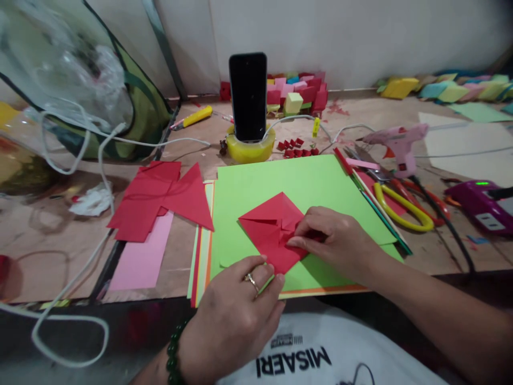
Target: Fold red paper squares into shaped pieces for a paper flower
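A square of folded red paper (262, 235) lies like a diamond on a stack of coloured sheets topped by light green paper (252, 182). Its corners are turned in toward the middle. My right hand (334, 235) is closed, thumb and forefinger pinching a flap on the right side of the red paper. My left hand (240, 299), wearing a ring and a green bead bracelet, has its fingers curled at the lower corner, holding that edge. The undersides of the fingers are hidden.
Left lie more red papers (144, 200) and a pink sheet (140, 262). A phone (248, 96) stands in a yellow tape roll (250, 151) behind. Right are scissors (404, 211), a pink glue gun (401, 141) and a purple power adapter (481, 206). White cables cross the left side.
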